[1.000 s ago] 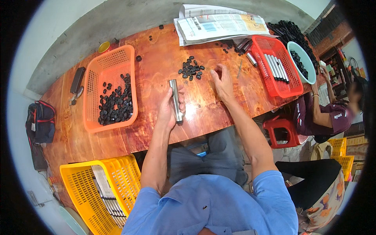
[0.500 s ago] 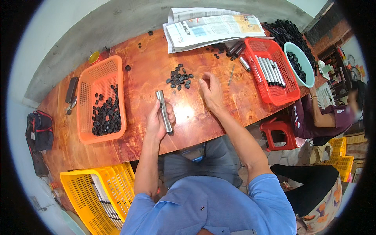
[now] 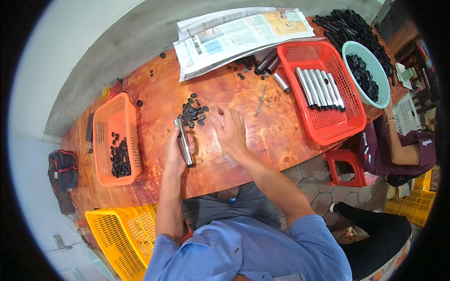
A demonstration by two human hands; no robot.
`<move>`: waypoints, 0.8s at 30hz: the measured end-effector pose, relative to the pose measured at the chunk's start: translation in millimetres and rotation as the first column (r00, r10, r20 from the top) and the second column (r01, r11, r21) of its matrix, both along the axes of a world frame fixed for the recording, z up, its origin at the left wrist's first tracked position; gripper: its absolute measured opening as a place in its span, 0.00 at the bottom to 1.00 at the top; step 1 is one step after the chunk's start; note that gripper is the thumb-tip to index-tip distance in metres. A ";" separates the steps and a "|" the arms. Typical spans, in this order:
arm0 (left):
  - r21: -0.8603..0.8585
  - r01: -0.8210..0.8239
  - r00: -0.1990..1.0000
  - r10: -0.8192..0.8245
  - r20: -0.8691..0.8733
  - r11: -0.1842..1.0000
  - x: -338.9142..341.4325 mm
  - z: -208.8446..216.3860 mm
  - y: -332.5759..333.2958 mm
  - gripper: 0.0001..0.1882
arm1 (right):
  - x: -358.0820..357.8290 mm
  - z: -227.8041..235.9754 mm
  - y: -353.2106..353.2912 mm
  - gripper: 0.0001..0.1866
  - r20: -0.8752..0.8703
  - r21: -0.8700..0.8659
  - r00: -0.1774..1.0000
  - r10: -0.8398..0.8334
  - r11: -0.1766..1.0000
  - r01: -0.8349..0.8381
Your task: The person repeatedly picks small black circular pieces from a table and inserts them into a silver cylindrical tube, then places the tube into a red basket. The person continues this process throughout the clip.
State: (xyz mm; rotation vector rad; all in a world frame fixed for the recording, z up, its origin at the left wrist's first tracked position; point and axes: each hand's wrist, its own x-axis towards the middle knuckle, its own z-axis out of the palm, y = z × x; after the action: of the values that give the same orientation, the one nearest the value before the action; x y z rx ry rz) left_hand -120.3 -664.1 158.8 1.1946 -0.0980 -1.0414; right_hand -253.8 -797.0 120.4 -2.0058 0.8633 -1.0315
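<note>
My left hand (image 3: 174,152) is wrapped around a silver metal tube (image 3: 184,143) with a black lower end, held tilted above the table. A small dark spot shows on the tube beside my thumb; I cannot tell whether it is a hole or a fitted piece. My right hand (image 3: 230,132) hovers to the right of the tube, fingers bent and thumb slightly apart, with nothing visible in them. Just beyond both hands lies a loose pile of small black oval pieces (image 3: 191,112) on the wooden table (image 3: 262,140).
An orange basket (image 3: 97,164) of black pieces stands at left. At right are a red basket (image 3: 323,136) holding several silver tubes and a pale green basin (image 3: 385,91) of black parts. Newspapers (image 3: 243,37) lie at the back. A thin metal rod (image 3: 260,100) lies nearby. A co-worker's sleeve (image 3: 419,152) shows at far right.
The view has shifted, so the table's things sit differently in the picture. My right hand has come nearer the tube and lower beside the pile. My left hand keeps hold of the tube.
</note>
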 end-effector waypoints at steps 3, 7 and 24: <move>0.061 -0.020 0.998 0.016 0.069 0.998 -4.8 5.3 -5.3 0.20 | -2.9 2.2 -1.6 0.24 0.012 0.023 1.000 0.029 0.999 -0.029; 0.111 -0.010 0.983 -0.010 0.182 0.994 -7.5 2.4 -10.3 0.19 | -6.8 9.1 -2.8 0.24 0.008 0.057 0.998 0.055 0.997 -0.056; 0.122 0.020 0.977 -0.045 0.210 0.992 4.6 4.7 -4.6 0.19 | -0.9 1.3 1.1 0.21 0.015 0.101 1.000 0.012 0.995 -0.014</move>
State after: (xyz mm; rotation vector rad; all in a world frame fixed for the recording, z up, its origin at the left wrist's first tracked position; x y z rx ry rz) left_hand -115.7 -668.7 163.5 1.4155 -0.2255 -0.9560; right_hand -254.7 -795.9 121.7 -1.9149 0.8764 -0.9744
